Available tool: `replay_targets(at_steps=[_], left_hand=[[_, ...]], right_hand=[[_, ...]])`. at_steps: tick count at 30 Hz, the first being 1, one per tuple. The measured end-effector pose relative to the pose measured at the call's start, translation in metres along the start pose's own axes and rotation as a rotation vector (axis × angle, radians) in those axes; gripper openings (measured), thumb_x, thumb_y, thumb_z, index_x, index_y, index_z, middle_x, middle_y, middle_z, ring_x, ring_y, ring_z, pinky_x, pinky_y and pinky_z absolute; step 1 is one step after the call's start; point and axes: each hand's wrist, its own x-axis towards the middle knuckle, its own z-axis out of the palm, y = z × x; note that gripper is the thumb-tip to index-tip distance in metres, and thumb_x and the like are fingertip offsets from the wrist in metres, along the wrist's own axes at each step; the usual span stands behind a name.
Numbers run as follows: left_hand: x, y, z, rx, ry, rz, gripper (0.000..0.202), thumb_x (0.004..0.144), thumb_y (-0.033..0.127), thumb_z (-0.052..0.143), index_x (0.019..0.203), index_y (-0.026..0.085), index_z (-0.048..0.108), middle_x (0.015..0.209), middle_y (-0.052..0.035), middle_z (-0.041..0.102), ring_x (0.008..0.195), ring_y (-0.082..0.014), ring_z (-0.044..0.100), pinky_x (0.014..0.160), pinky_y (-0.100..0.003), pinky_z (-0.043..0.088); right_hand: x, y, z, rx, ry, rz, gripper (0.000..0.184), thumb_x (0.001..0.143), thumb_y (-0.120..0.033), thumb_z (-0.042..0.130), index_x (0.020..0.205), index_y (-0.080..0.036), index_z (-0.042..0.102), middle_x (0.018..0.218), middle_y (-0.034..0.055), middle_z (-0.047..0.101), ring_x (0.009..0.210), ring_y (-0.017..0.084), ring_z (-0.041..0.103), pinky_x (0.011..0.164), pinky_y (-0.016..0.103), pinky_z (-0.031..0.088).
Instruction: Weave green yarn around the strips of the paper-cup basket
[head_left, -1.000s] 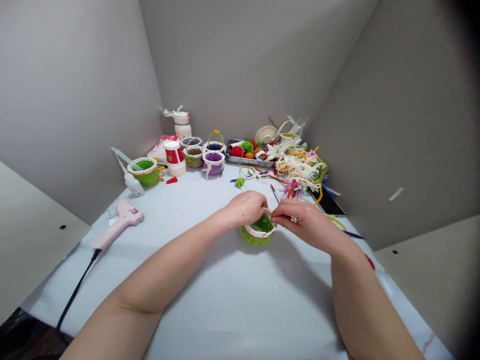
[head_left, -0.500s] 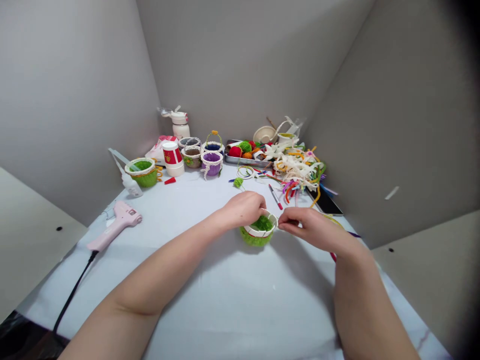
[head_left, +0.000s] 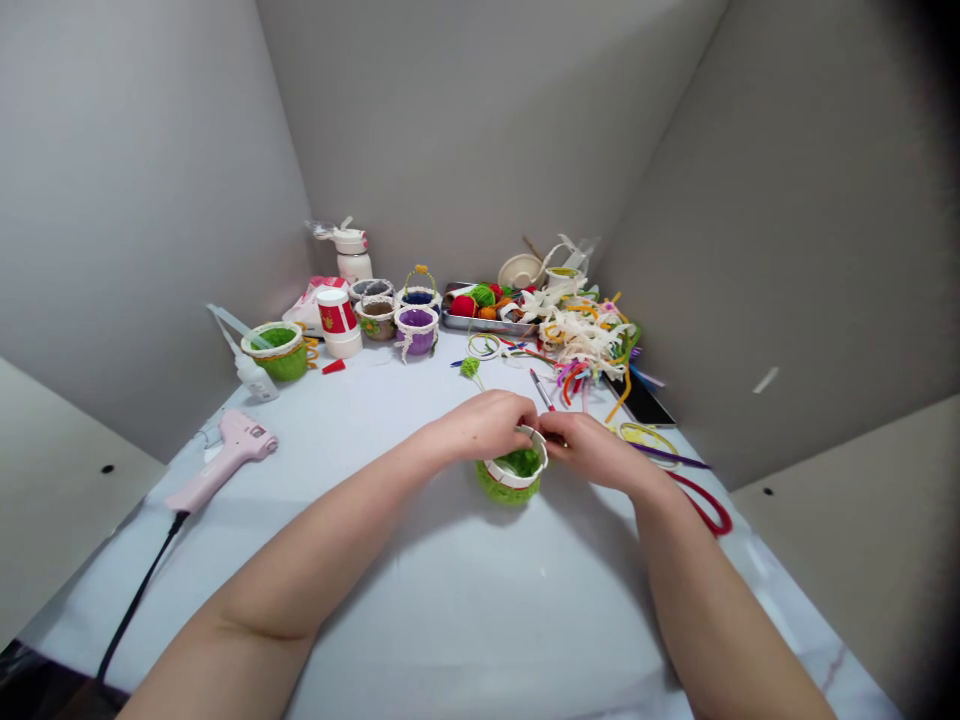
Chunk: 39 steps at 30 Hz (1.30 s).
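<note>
A small green woven basket [head_left: 508, 490] with a white rim stands on the table in front of me. My left hand [head_left: 495, 422] grips its far left rim, with fingers bent over the edge into the opening. Close against the right side of the rim, my right hand [head_left: 589, 445] has its fingers pinched together. Whatever is between those fingertips is too small or hidden to name. A little ball of green yarn [head_left: 469, 367] lies behind the basket, and a thin strand runs from it toward my hands.
A pink glue gun [head_left: 225, 458] lies at left, near a glue bottle [head_left: 256, 378] and another green basket [head_left: 283, 362]. Several small baskets [head_left: 416, 335] and a tray of yarn [head_left: 491, 325] stand at the back. Loose strips [head_left: 589, 340], a phone [head_left: 649, 402] and a red cord [head_left: 709, 505] lie right.
My right hand has moved left, from just off the basket's right side to close against its rim. My left hand keeps its grip. The whole view has shifted slightly.
</note>
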Motion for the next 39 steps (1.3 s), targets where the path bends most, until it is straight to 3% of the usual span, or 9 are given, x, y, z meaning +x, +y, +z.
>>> replay_targets(at_steps=[5, 15, 30, 39], left_hand=[[0.007, -0.009, 0.009, -0.097, 0.011, 0.012, 0.014, 0.08, 0.027, 0.059, 0.084, 0.018, 0.069, 0.078, 0.0, 0.069, 0.072, -0.0127, 0.059, 0.062, -0.021, 0.039], [0.008, -0.008, 0.012, -0.102, 0.022, -0.065, 0.019, 0.081, 0.031, 0.058, 0.084, 0.016, 0.07, 0.08, -0.0027, 0.07, 0.073, -0.0142, 0.059, 0.063, -0.023, 0.039], [0.008, -0.003, 0.013, -0.027, 0.037, -0.093, 0.022, 0.08, 0.03, 0.052, 0.085, 0.019, 0.07, 0.081, -0.0032, 0.07, 0.073, -0.0159, 0.059, 0.062, -0.024, 0.039], [0.008, -0.004, 0.015, -0.018, 0.024, -0.057, 0.022, 0.08, 0.027, 0.05, 0.082, 0.019, 0.069, 0.078, -0.0026, 0.069, 0.069, -0.0144, 0.057, 0.061, -0.024, 0.039]], right_hand=[[-0.004, -0.002, -0.006, 0.056, -0.032, 0.01, 0.016, 0.083, -0.024, 0.05, 0.078, -0.018, 0.064, 0.071, 0.0019, 0.063, 0.063, 0.014, 0.053, 0.057, 0.023, 0.038], [-0.019, -0.003, -0.026, 0.172, -0.088, 0.03, 0.017, 0.084, -0.029, 0.051, 0.085, -0.018, 0.064, 0.076, 0.0019, 0.065, 0.068, 0.015, 0.055, 0.064, 0.025, 0.043], [-0.016, -0.033, -0.016, 0.12, 0.154, 0.246, 0.027, 0.083, -0.039, 0.054, 0.07, -0.018, 0.064, 0.061, 0.0004, 0.06, 0.055, 0.012, 0.049, 0.049, 0.023, 0.033], [-0.013, -0.043, -0.015, -0.092, 0.146, 0.158, 0.02, 0.085, -0.03, 0.054, 0.072, -0.02, 0.064, 0.068, 0.0012, 0.066, 0.06, 0.014, 0.055, 0.054, 0.024, 0.035]])
